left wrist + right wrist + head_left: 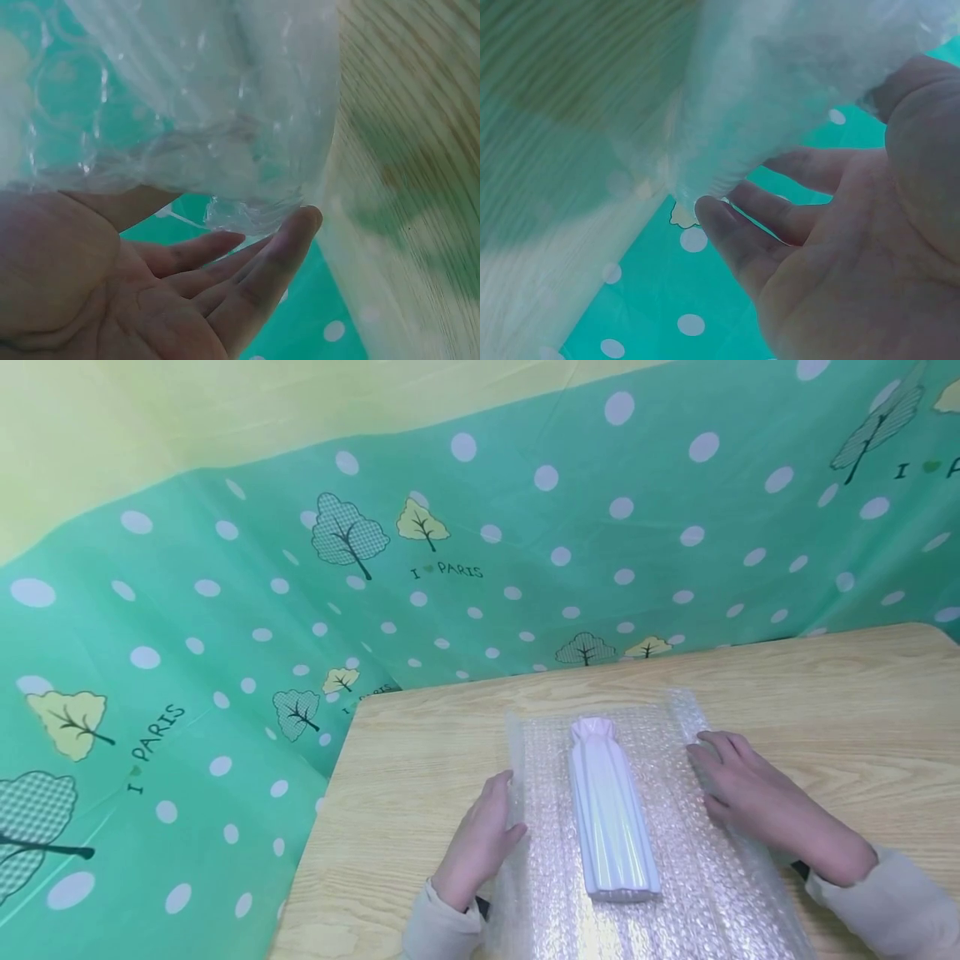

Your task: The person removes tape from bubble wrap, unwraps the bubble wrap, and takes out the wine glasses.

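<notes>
A glossy white vase (611,810) with lengthwise ridges and a gathered neck lies on its side, neck toward the table's far edge. Under it spreads a sheet of clear bubble wrap (551,860), whose side edges rise a little. My left hand (483,835) is at the sheet's left edge, its fairly straight fingers (259,289) touching the plastic from outside. On the opposite side, my right hand (750,789) touches the right edge with slightly bent fingers (739,240). Neither hand touches the vase. Both wrist views show the wrap's edge close up, with the vase indistinct.
The wooden table (397,793) extends to both sides of the wrap. A green cloth (420,635) with white dots and printed trees hangs behind the table and along its left side.
</notes>
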### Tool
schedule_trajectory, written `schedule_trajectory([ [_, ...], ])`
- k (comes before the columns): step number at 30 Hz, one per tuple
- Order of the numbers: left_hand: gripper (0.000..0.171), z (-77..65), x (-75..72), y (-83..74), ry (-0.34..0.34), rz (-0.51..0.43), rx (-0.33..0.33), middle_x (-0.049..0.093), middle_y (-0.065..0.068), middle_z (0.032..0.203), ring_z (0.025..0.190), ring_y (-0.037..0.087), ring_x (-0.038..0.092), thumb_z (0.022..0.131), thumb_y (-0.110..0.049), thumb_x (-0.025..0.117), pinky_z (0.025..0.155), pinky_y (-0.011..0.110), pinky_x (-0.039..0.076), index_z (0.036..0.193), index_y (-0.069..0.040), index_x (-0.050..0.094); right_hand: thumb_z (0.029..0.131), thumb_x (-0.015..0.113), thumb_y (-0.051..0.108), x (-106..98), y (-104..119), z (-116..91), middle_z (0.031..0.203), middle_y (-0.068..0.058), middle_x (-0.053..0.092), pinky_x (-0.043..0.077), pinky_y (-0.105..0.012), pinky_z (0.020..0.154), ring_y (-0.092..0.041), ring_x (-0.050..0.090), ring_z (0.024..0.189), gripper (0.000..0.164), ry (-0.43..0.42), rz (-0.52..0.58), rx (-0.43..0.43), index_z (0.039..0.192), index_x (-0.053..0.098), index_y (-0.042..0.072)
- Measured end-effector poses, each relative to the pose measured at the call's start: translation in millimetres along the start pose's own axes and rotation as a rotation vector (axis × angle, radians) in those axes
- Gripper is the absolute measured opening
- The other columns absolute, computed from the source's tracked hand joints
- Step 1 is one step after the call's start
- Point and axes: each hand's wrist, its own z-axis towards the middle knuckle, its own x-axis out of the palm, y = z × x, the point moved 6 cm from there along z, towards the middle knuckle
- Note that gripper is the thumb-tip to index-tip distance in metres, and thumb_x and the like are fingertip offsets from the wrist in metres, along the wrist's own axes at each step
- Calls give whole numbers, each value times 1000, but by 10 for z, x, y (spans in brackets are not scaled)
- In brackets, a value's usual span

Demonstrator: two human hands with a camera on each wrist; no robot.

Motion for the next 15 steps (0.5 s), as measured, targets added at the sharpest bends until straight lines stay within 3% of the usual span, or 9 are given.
schedule_trajectory([
  [15, 72, -8, -33, 77, 2, -27, -21, 43, 18, 151, 132, 37, 50, 88, -10, 72, 108, 51, 46, 150, -4, 35, 74, 73, 3, -4, -38, -11, 131, -36, 46, 45, -66, 96, -53, 41, 120, 53, -50, -20, -1, 122, 52, -8],
])
